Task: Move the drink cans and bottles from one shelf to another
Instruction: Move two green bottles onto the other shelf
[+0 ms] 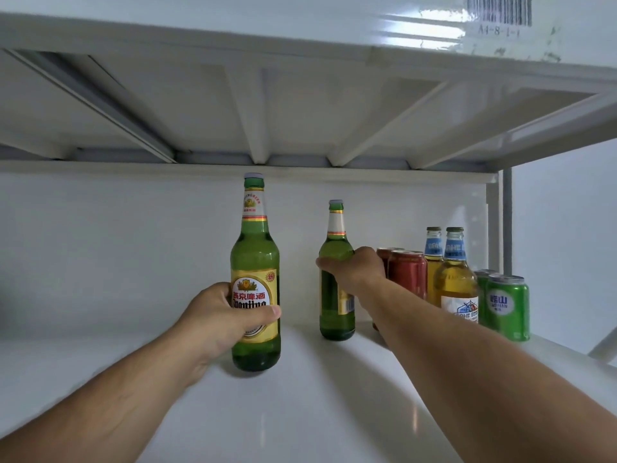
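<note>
My left hand [222, 317] grips a green beer bottle with a yellow label [255, 262], upright near the middle of the white shelf [300, 396]. Farther back, my right hand [355, 267] is wrapped around a second green beer bottle [336, 315] that stands upright on the shelf. To the right stand two red cans [407, 272], two amber bottles with blue neck labels [454, 279] and two green cans [507, 305], packed in a row toward the shelf's right end.
Another white shelf [300, 105] with ribs underneath hangs close above the bottle tops, bearing a barcode sticker [499, 11]. A white back wall [117, 245] closes the shelf behind. A grey upright post [506, 222] marks the right end.
</note>
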`<state>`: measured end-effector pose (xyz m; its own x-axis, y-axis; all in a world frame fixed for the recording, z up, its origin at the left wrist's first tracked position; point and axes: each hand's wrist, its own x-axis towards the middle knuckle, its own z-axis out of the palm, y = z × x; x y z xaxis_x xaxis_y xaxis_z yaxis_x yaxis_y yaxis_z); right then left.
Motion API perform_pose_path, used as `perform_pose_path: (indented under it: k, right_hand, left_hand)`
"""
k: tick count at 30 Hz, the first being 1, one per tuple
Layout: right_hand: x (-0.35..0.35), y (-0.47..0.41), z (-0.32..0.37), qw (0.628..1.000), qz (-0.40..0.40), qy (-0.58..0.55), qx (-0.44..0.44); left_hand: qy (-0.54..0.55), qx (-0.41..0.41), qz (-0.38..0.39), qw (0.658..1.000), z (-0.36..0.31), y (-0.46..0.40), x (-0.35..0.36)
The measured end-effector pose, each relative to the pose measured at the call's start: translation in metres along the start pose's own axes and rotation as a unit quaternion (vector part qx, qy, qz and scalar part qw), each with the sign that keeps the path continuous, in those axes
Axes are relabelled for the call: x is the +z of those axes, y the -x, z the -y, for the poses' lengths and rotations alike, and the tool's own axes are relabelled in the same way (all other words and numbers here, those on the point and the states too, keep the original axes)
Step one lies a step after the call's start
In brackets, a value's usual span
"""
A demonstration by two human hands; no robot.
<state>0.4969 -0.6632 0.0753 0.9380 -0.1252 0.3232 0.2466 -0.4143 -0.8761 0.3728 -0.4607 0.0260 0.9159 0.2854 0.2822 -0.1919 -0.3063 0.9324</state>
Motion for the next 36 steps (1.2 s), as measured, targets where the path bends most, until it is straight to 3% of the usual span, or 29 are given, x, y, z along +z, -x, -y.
perform_pose_path:
  k: [11, 28, 36]
  right_hand:
    - [0.001, -0.013, -0.007, 0.999, 0.000, -0.023, 0.027]
    - [-0.010, 0.000, -0.008, 0.996, 0.084, -0.023, 0.011]
    - [-0.030, 0.039, -0.007, 0.988, 0.125, 0.087, -0.029]
  left_hand:
    - [0.003, 0.000, 0.005, 1.000, 0.004, -0.002, 0.002]
    - [-0.009, -0.007, -0.003, 1.000, 0.005, 0.003, 0.008]
    - [-0.014, -0.014, 0.001, 1.000, 0.003, 0.007, 0.010]
